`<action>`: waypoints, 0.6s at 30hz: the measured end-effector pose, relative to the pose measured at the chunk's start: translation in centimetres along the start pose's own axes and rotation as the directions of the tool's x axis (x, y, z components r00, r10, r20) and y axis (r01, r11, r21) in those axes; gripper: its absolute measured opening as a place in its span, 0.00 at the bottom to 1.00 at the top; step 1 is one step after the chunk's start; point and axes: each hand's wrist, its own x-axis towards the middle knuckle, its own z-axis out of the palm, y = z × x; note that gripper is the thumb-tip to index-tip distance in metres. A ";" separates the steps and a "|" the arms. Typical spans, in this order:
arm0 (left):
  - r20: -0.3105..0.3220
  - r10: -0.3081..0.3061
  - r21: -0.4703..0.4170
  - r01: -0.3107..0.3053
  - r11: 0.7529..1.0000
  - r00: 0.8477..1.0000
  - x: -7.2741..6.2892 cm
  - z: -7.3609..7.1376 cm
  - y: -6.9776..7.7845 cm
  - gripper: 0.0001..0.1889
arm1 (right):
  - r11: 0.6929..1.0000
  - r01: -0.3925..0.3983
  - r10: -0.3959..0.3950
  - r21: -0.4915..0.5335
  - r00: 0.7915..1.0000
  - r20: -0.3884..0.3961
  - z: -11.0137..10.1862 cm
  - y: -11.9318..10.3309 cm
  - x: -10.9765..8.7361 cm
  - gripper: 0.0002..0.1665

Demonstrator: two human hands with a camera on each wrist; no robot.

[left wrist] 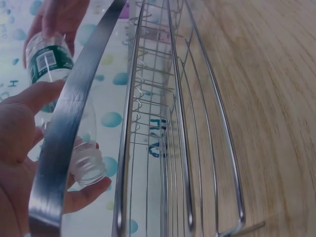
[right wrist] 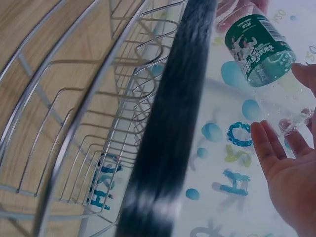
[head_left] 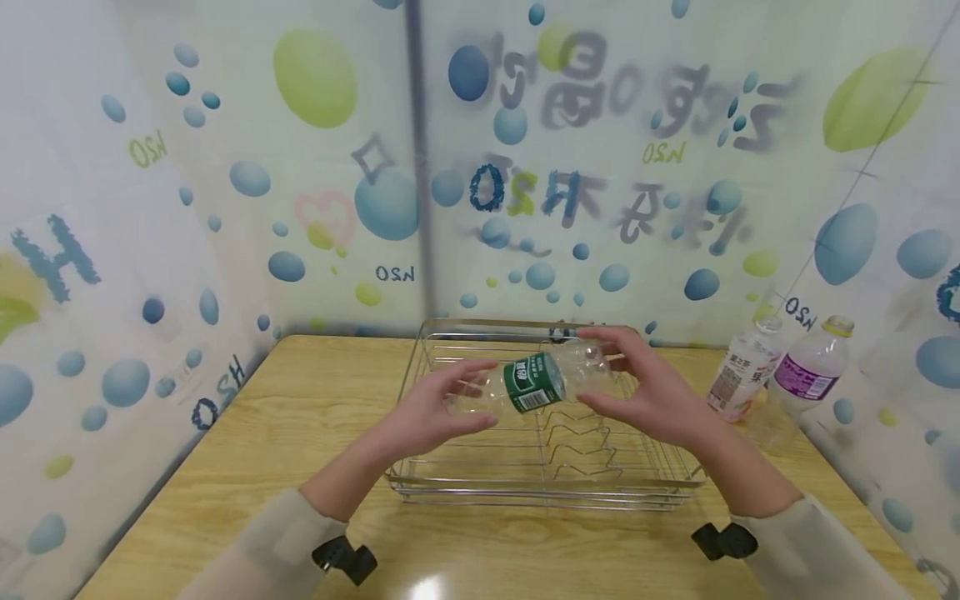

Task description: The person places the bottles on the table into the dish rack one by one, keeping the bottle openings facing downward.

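Note:
A clear plastic bottle (head_left: 534,382) with a green label is held tilted sideways above a wire dish rack (head_left: 546,483). My left hand (head_left: 438,408) holds the bottle's neck end between thumb and fingers; in the left wrist view the open threaded mouth shows beside the fingers of the left hand (left wrist: 29,143). At the base end, my right hand (head_left: 648,387) grips the clear plastic, thumb below and fingers above in the head view. The right wrist view shows the label of the bottle (right wrist: 256,47) and the right hand (right wrist: 291,182), partly cut off by the frame.
A bottle with a white label (head_left: 744,367) and another with a purple label (head_left: 808,375) stand at the right of the wooden table (head_left: 315,400). A patterned curtain (head_left: 480,250) surrounds the table's back and sides. The rack's rim (left wrist: 74,103) blocks part of both wrist views.

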 end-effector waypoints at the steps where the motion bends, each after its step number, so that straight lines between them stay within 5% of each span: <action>1: -0.002 0.000 -0.001 0.000 1.000 1.000 0.1 0.1 0.0 0.39 | 1.000 0.003 -0.003 0.001 1.000 -0.003 0.0 -0.1 0.2 0.46; 18: 0.022 -0.043 -0.150 0.046 0.988 0.999 0.7 2.1 0.7 0.40 | 0.980 -0.025 0.045 0.198 0.994 -0.097 0.6 -2.7 3.3 0.44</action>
